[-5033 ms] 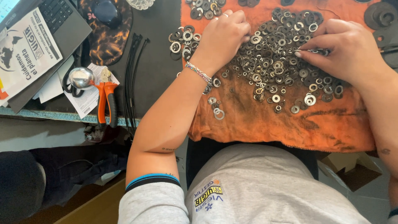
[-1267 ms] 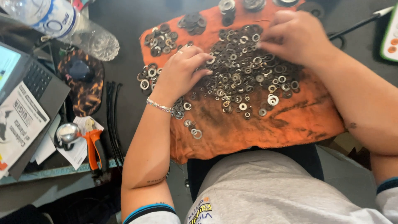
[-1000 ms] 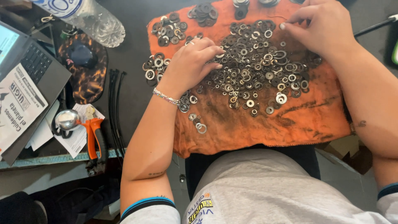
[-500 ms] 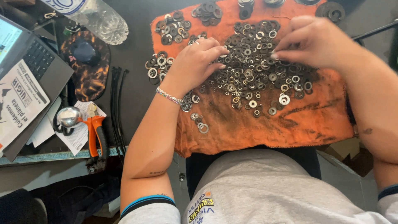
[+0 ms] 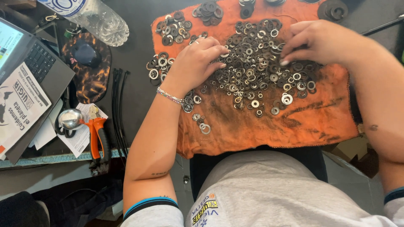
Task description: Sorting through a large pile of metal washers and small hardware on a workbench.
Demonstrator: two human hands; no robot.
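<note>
The washers (image 5: 256, 80) lay in a loose heap on the orange cloth (image 5: 320, 122), which covered the dark worktop (image 5: 139, 75). The left hand (image 5: 195, 65) rested flat on the heap's edge, fingers spread, gripping nothing. The right hand (image 5: 315, 42) had its fingertips pinched together over the pile; whether a washer sat between them I could not tell. To sort well, I think, small piles such as the darker rings (image 5: 210, 10) should stay apart.

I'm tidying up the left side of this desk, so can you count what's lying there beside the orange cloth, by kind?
Clear plastic bottle: 1
Laptop: 1
Orange-handled pliers: 1
Bundle of black cable ties: 1
Flame-patterned pad: 1
Shiny metal ball: 1
Total: 6
</note>
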